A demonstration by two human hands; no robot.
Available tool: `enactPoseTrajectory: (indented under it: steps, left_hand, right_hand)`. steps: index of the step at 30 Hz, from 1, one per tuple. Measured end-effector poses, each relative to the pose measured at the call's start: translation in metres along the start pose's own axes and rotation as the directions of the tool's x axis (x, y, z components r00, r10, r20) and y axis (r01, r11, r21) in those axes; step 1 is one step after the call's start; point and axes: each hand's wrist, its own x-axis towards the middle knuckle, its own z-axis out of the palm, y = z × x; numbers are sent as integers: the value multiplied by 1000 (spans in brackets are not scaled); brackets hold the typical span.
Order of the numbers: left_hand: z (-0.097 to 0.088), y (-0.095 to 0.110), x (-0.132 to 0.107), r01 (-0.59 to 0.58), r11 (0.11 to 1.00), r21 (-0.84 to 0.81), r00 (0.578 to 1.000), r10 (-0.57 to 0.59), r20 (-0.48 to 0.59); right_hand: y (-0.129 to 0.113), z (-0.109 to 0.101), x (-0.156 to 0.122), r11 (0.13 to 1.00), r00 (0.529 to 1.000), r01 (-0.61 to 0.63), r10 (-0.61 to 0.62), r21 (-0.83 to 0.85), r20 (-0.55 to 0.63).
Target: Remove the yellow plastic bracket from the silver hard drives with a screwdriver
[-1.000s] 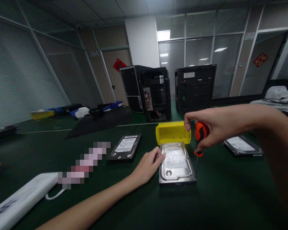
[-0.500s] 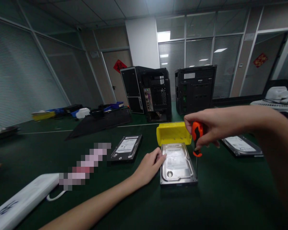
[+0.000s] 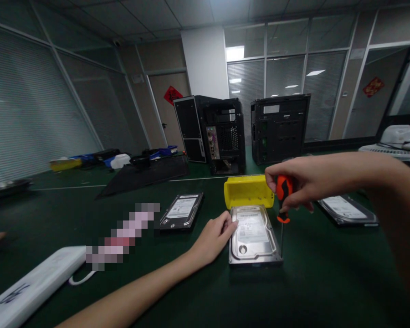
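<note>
Saw right hand [image 3: 295,182] wrapped around screwdriver [image 3: 284,193], orange-and-black handle rounded, thin straight shaft pointing down at near right corner of hard drive [image 3: 254,237]. Noted left hand [image 3: 216,236] with fingers curled at drive's left side, thumb on metal rim; could not tell whether gripping it. Found drive lying flat between hands, silvery, ridged, with paper label [image 3: 248,225]. Spotted yellow plastic bin [image 3: 249,195] just beyond, darker drive [image 3: 181,213] ahead of left hand, all on green tabletop [image 3: 208,296].
</note>
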Motion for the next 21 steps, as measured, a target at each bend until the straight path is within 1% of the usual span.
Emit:
enactPoseTrajectory:
  steps: [7,11,17,21]
  left_hand:
    - [2,-1,0,-17,1000,2,1000,17,-15]
    - [1,-1,-1,-3,1000,10,1000,4,-13]
    - [2,-1,0,-18,1000,0,1000,18,-23]
    - [3,-2,0,-11,1000,0,1000,11,-24]
  right_hand:
    - [-8,1,-3,999,1000,7,-8,35,5]
    - [-9,2,-3,999,1000,3,-2,53,-5]
    - [-14,5,-1,986,997,63,-57,155,-45]
    - [-16,5,3,982,996,70,-60,173,-62]
